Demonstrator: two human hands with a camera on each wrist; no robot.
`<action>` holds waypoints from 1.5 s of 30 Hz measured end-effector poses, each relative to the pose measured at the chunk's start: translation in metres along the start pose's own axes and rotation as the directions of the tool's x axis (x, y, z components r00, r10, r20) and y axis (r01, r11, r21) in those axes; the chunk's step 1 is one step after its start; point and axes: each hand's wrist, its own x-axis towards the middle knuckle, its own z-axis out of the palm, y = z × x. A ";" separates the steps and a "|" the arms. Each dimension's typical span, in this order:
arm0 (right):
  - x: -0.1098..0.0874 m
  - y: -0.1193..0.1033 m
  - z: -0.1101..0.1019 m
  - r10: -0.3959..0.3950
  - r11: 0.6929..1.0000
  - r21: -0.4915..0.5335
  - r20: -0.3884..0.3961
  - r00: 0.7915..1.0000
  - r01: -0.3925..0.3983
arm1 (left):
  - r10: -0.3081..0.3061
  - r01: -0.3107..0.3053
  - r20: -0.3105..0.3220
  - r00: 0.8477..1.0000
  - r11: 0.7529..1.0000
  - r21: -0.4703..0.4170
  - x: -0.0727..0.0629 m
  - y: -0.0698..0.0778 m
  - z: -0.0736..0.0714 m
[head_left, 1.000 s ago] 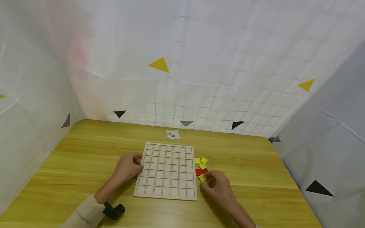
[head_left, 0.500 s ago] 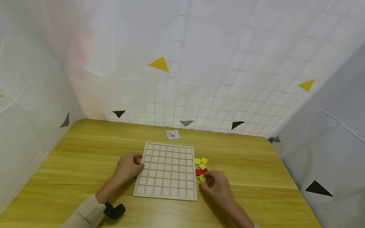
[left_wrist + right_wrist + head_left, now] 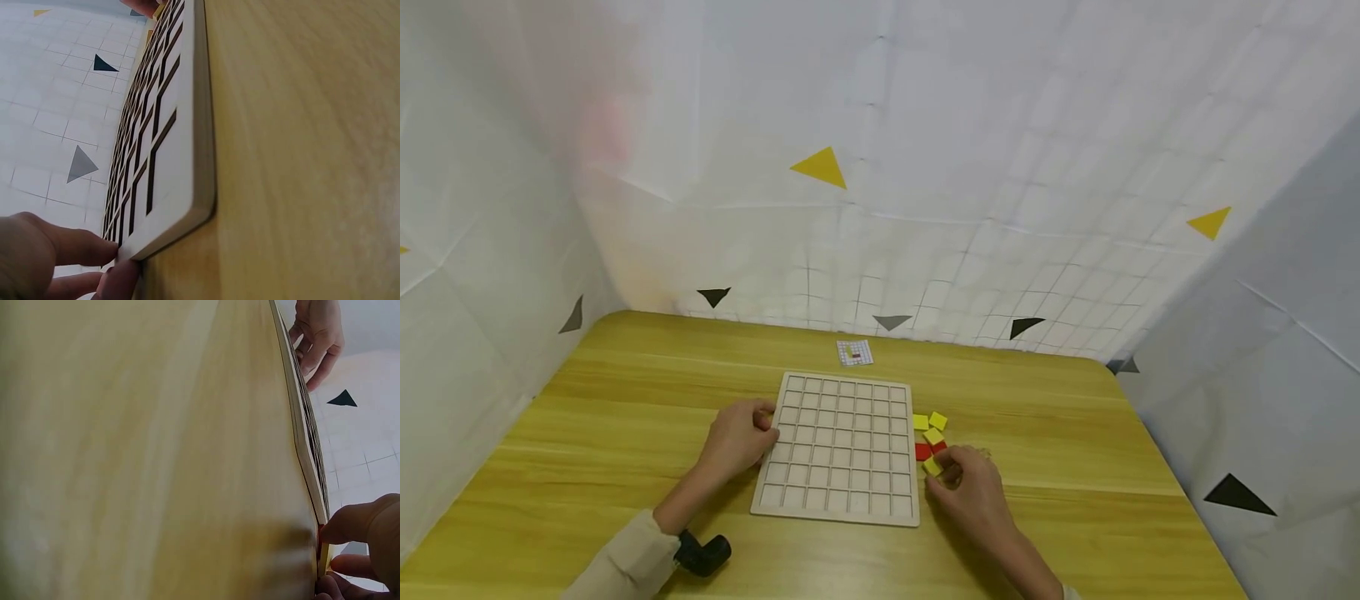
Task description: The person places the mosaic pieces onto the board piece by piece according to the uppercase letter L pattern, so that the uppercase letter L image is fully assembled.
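A pale wooden grid board (image 3: pixel 835 518) lies flat on the table, its square cells bare. At its left edge my left hand (image 3: pixel 733 437) holds the rim between thumb and fingers; the left wrist view shows the fingertips (image 3: pixel 103 249) at the board's edge. Beside the right edge, my right hand (image 3: pixel 976 496) pinches the nearest yellow tile (image 3: pixel 931 467), which still appears to be down at table level. Just beyond it lie a red tile (image 3: pixel 922 452), another red tile partly covered, and several yellow tiles (image 3: pixel 933 436). The right fingers partly hide the pinched tile.
A small printed card (image 3: pixel 854 353) with a grid and coloured squares lies behind the board. The wooden table (image 3: pixel 647 367) ends at white sheet walls (image 3: pixel 760 250) at the back and sides. A black strap-mounted device (image 3: pixel 703 556) sits at the left wrist.
The right thumb and fingers have drawn slightly closer around the nearest yellow tile. My left hand and the board stay in place.
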 end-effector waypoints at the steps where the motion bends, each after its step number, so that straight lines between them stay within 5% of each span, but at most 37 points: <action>1: 0.000 0.000 0.000 0.002 1.000 0.001 -0.005 1.000 -0.002 | 0.002 -0.002 0.000 1.000 1.000 0.004 0.000 0.000 0.000; 15: -0.004 -0.001 -0.001 -0.026 1.000 0.011 -0.065 0.998 0.027 | 0.024 -0.024 -0.001 1.000 0.999 0.040 0.002 0.003 -0.001; 45: 0.001 -0.006 -0.004 -0.071 0.995 0.070 -0.045 0.996 0.074 | -0.001 0.001 0.010 1.000 1.000 -0.009 -0.001 0.001 0.000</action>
